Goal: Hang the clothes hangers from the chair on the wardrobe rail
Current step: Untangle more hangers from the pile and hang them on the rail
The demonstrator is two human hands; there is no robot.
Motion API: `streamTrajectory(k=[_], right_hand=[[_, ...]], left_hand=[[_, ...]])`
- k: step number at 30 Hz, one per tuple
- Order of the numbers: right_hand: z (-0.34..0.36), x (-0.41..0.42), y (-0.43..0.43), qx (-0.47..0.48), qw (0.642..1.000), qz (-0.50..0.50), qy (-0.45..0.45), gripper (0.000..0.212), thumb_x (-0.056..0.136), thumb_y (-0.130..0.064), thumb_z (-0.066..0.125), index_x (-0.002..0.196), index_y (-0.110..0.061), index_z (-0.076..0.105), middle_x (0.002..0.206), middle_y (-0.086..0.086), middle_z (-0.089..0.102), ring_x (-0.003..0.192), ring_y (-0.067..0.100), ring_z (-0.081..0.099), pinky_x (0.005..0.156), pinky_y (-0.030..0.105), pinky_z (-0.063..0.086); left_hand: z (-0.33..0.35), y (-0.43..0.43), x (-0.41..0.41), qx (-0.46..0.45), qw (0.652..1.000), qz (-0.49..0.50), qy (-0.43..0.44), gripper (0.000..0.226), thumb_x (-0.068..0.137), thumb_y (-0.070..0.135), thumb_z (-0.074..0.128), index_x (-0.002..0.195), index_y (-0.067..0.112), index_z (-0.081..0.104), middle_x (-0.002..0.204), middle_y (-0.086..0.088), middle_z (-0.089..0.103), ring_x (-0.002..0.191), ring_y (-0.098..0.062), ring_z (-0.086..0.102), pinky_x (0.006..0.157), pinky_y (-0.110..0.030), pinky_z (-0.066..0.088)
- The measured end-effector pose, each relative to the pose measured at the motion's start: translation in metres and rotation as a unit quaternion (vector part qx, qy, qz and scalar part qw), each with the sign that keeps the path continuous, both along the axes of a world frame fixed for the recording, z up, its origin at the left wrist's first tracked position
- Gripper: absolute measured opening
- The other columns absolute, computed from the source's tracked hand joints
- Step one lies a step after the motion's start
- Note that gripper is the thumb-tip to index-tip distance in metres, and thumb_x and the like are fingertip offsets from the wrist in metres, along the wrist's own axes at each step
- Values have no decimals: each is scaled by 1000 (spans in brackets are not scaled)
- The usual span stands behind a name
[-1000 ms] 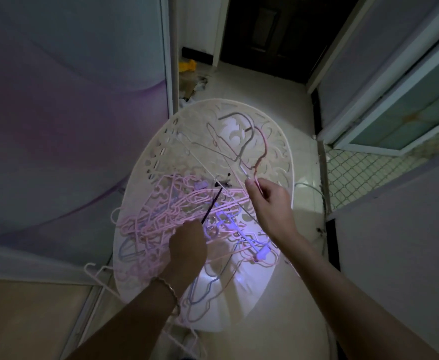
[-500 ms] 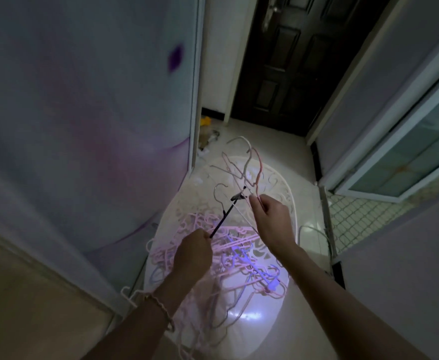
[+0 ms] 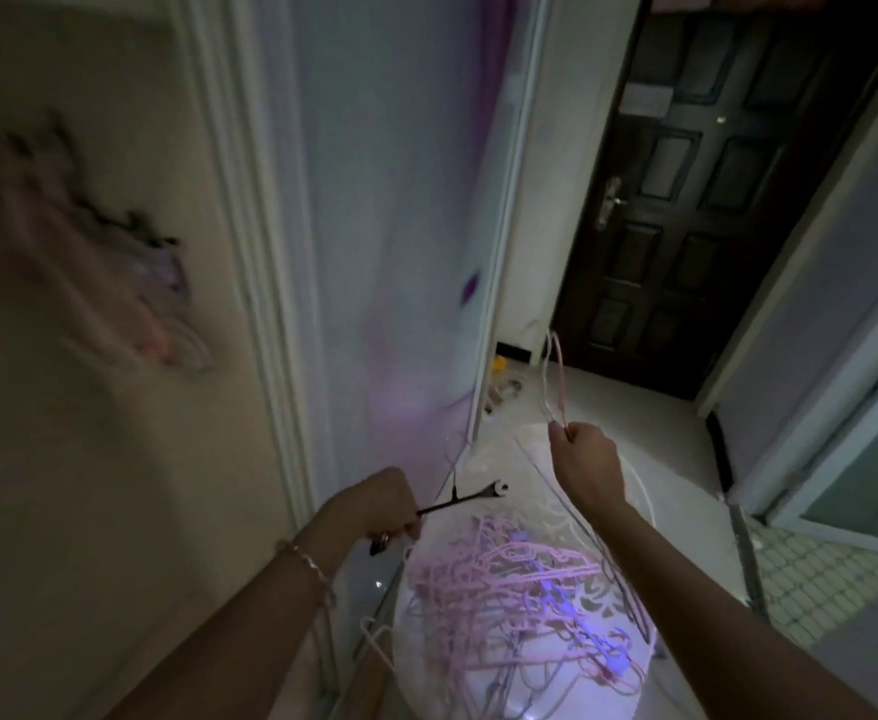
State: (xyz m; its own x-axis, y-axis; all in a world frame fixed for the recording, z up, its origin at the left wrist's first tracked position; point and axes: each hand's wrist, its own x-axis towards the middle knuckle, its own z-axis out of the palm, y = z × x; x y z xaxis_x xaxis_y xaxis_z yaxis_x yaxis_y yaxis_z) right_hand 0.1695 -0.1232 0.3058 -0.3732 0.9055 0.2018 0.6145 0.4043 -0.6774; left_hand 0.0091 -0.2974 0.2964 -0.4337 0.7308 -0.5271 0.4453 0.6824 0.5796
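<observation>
The left hand (image 3: pixel 374 506) sits at lower centre, its fingers curled tight round one end of a black hanger (image 3: pixel 457 498). That hanger slants up to the right from the fist and ends in a pale tip. A bracelet (image 3: pixel 312 563) circles the left wrist.

The right hand (image 3: pixel 587 459), right of centre and higher, is closed in a fist round a few thin hangers (image 3: pixel 556 376). Their hooks, one pink and one pale, stand up above the knuckles. Their wire bodies trail down under the forearm towards the lower right.

Below both hands, at bottom centre, the white lattice chair (image 3: pixel 426 688) holds a tangled pile (image 3: pixel 504 579) of pink and bluish hangers, lit by a purple glow. A white hanger (image 3: pixel 374 636) lies off the chair's left edge.

A pale wardrobe panel (image 3: pixel 385 200) fills the upper middle, with a blurred floral decoration (image 3: pixel 89 252) on the beige surface at the left. A dark door (image 3: pixel 686 200) stands at upper right. A small yellow thing (image 3: pixel 499 363) lies on the floor near its foot. No rail shows.
</observation>
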Motion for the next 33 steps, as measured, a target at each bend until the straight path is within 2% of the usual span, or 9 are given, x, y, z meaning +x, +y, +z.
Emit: streamTrajectory(k=[5,7,9,12,15,23,27,30,33], right_hand=[[-6,3,-23,-53,971,131,-192,39,97,-34,44,90,-4,68,89,14,64,94,30,63,77,29,45],[-6,4,-43,-98,950,198,-219,29,96,-31,47,83,-10,63,86,12,62,80,24,60,75,28,48],[2,2,-65,-114,930,256,-239,28,94,-26,51,70,-12,54,70,5,55,56,14,49,53,20,40],[17,-5,-107,-136,907,326,-231,31,93,-21,54,66,-7,54,55,4,50,38,9,37,35,13,27],[32,-21,-148,-155,884,383,-218,37,95,-21,52,60,-9,55,46,0,48,35,10,37,36,10,25],[51,-87,-245,-160,888,416,-115,27,94,-18,47,88,1,66,63,9,55,47,17,46,40,17,30],[50,-130,-285,-174,893,414,-36,38,91,-27,47,91,6,67,79,16,57,59,22,48,51,23,33],[43,-161,-304,-164,887,430,-25,44,87,-33,43,92,3,67,78,14,55,71,23,49,51,20,29],[61,-161,-326,-188,872,449,-46,25,90,-23,47,84,-5,62,73,13,56,57,21,48,44,18,28]], left_hand=[[39,-35,15,-88,993,42,71,28,93,13,57,65,10,55,62,-2,51,51,-11,45,46,-18,39],[47,-55,24,-129,988,64,56,16,95,19,57,85,7,60,67,-5,50,54,-13,43,48,-20,38],[49,-74,30,-165,980,107,39,17,93,22,60,88,5,60,70,-7,51,55,-15,43,50,-22,39],[64,-119,46,-195,965,171,30,25,91,18,62,70,5,58,69,-7,51,56,-17,44,51,-25,39],[86,-169,65,-160,956,241,44,18,94,13,54,79,7,63,64,-5,56,56,-15,46,51,-23,40],[120,-298,90,7,881,465,80,30,96,10,44,66,11,48,33,5,53,34,-6,52,36,-9,38],[132,-337,85,-75,875,478,22,32,96,10,37,80,3,64,98,-11,73,60,-18,57,55,-21,45],[131,-364,70,-48,851,523,-33,26,97,9,46,77,2,61,81,-8,72,67,-17,63,62,-24,51],[128,-378,57,24,805,573,-152,19,97,5,47,83,-2,57,77,-11,70,57,-20,69,38,-22,50]])
